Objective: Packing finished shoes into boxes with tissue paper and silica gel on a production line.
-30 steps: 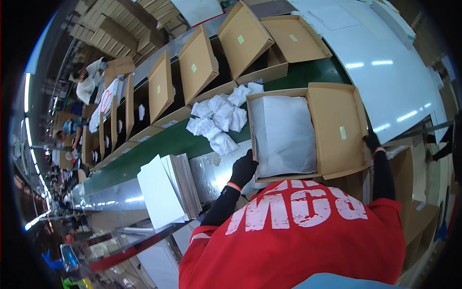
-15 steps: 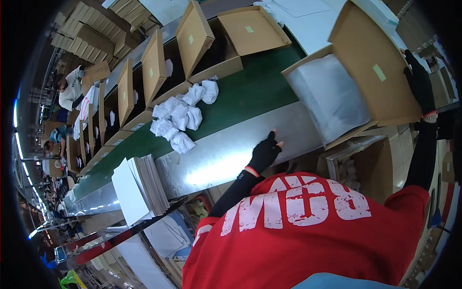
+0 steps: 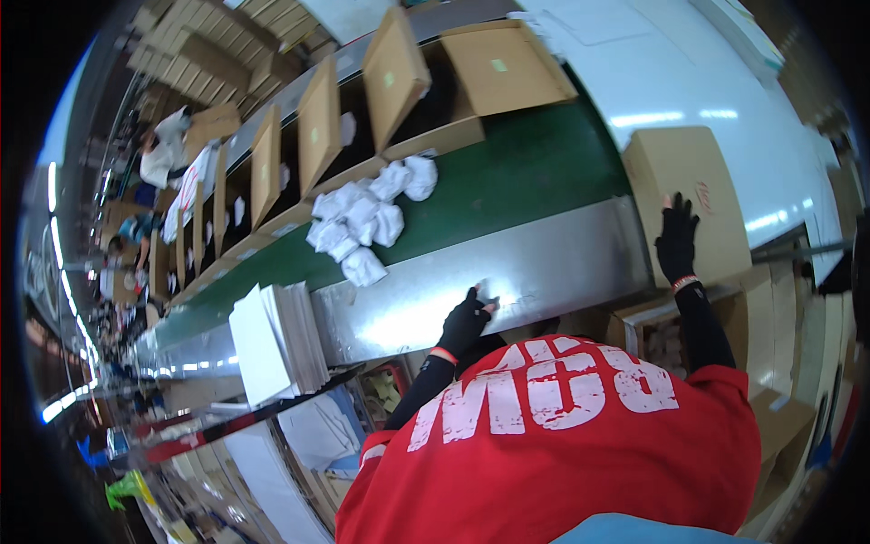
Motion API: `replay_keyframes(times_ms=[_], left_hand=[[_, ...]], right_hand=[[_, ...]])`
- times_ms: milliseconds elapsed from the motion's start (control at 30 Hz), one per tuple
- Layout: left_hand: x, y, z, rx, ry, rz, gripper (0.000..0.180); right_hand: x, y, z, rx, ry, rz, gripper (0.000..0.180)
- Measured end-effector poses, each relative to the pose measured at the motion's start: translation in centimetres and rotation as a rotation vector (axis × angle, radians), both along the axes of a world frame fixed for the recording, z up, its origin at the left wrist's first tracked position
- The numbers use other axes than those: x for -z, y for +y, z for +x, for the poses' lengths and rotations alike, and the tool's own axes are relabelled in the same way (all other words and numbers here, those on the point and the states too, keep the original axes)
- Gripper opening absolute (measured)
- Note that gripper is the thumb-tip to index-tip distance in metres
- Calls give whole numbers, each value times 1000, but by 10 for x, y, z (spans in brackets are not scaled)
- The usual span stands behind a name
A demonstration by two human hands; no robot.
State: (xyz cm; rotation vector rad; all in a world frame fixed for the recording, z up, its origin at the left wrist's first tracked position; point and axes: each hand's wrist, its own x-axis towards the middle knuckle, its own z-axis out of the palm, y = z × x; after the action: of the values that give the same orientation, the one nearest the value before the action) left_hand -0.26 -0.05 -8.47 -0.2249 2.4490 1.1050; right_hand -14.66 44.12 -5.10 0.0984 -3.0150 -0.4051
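A brown cardboard box (image 3: 729, 231) with its lid closed sits at the right end of the metal ledge (image 3: 566, 254). My right hand (image 3: 678, 240), in a black glove with bare fingertips, lies on this lid with its fingers spread. Over the front edge of the ledge is my left hand (image 3: 464, 325), gloved the same way, its index finger and thumb apart and nothing visible in it. Several crumpled white wrapped bundles (image 3: 361, 222) lie in a heap between the ledge and the green belt (image 3: 535, 163), beyond my left hand.
Open cardboard boxes (image 3: 399, 82) with dark insides line the far side of the belt. A stack of white sheets (image 3: 261, 344) stands at the left. An open carton (image 3: 639, 331) is below the ledge. Beyond the closed box is a white table (image 3: 761, 118). A co-worker (image 3: 166, 150) is far left.
The box lid has swung shut over the pale wrapped contents. My right hand has moved left from the lid's outer edge onto its top. My left hand stays near the ledge's front edge.
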Motion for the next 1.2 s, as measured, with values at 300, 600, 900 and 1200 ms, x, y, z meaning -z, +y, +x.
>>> replay_keyframes(times_ms=[300, 600, 900, 1200], left_hand=[[-1, -68, -40, 245, 332, -268, 81], [-13, -174, -213, 394, 584, -714, 64], [72, -290, -179, 416, 647, -619, 27], [31, -457, -120, 42, 177, -862, 55]], right_hand=[[17, -53, -41, 131, -29, -59, 94], [56, -252, -65, -407, -197, -716, 93], [136, -450, -154, -327, -412, -1097, 90], [79, -664, -32, -978, -974, -1124, 59]])
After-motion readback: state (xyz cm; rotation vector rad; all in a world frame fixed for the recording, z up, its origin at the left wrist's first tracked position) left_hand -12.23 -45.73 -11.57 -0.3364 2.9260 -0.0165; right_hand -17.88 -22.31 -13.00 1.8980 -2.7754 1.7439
